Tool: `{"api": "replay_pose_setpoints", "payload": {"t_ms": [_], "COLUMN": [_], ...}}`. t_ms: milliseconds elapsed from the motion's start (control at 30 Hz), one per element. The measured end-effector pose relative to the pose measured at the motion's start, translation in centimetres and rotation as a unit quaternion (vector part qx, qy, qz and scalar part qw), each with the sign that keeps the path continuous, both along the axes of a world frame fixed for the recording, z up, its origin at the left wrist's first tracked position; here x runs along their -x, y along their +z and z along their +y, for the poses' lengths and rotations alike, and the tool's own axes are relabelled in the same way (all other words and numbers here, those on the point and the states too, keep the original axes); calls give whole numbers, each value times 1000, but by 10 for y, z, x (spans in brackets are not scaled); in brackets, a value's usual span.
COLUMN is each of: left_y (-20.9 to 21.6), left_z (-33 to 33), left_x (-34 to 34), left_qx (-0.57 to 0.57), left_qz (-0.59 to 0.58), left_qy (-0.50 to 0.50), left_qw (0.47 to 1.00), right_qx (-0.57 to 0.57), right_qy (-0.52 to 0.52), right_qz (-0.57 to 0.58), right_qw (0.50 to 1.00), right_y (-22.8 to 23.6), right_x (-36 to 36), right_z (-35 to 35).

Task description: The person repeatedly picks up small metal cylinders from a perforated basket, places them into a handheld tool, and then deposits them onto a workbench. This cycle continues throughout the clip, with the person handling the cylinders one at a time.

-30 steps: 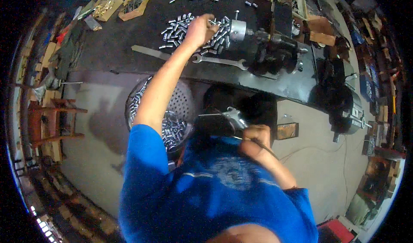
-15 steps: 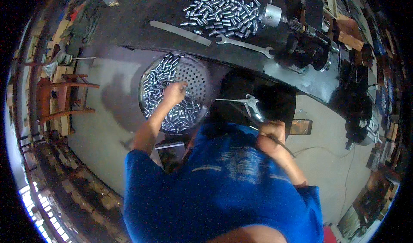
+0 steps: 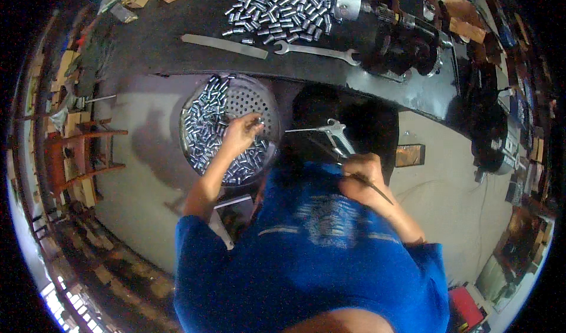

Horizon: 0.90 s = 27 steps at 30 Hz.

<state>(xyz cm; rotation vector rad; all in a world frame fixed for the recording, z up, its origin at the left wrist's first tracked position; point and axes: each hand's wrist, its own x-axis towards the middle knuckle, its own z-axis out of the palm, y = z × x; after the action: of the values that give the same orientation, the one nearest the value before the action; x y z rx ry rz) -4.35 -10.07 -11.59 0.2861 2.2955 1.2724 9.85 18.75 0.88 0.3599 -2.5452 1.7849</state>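
My left hand (image 3: 240,137) is over a round perforated metal seat (image 3: 246,99), heaped on its left and near sides with short shiny metal sleeves (image 3: 203,118). Thumb and fingers pinch one small metal sleeve (image 3: 259,121) above the bare holes. On the right, my right hand (image 3: 362,172) is closed around the lower end of an air blow gun (image 3: 336,134), where a dark hose comes out below the fist. The gun's thin nozzle points left toward the seat, apart from it. My right fingertips are partly hidden.
Across the dark workbench (image 3: 147,44) lie another pile of sleeves (image 3: 280,13), a flat metal bar (image 3: 224,46) and an open-ended wrench (image 3: 318,52). A machine with a metal cylinder (image 3: 346,4) stands at right. A wooden chair (image 3: 88,150) is on the left.
The bench and seat have shifted left in the view. My left hand has moved right over the seat, with a sleeve now visible at its fingertips. My right hand keeps the blow gun.
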Motion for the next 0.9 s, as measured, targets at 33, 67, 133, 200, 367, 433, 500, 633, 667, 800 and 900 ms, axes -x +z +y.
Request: {"api": "replay_pose_setpoints", "payload": {"t_ms": [33, 67, 133, 200, 367, 433, 500, 633, 667, 800, 900], "left_y": [19, 41, 73, 84, 100, 103, 106, 109, 108, 117, 117], "left_z": [9, 21, 43, 51, 62, 65, 69, 73, 74, 78, 80], "left_x": [-8, -16, -31, -36, -35, -34, -35, -35, -33, -34, -42], "left_qx": [-53, -107, -204, -185, -152, -154, -193, -219, -230, -260, -225], "left_qz": [-6, -12, -35, -21, -47, -31, -3, -1, 1, -177, -224], "left_qy": [-34, -69, -66, -94, -136, -152, -164, -196, -199, -169, -121], "left_qw": [998, 992, 976, 978, 978, 976, 967, 956, 953, 934, 941], "right_qx": [-23, -13, -12, 0, -4, -5, -6, -12, -13, -46, -81], "right_qy": [37, 36, 78, 99, 109, 115, 117, 96, 88, 137, 139], "right_qz": [-21, -8, 25, 16, 44, 35, 32, 45, 51, 34, 15], "right_qw": [999, 999, 997, 995, 993, 993, 993, 994, 995, 989, 987], "right_y": [6, 7, 3, 0, -9, -5, -3, -13, -14, 1, 5], "right_x": [4, 7, 15, 19, 25, 27, 27, 25, 25, 26, 24], "right_z": [0, -5, -12, -14, -15, -14, -15, -20, -21, -14, -12]}}
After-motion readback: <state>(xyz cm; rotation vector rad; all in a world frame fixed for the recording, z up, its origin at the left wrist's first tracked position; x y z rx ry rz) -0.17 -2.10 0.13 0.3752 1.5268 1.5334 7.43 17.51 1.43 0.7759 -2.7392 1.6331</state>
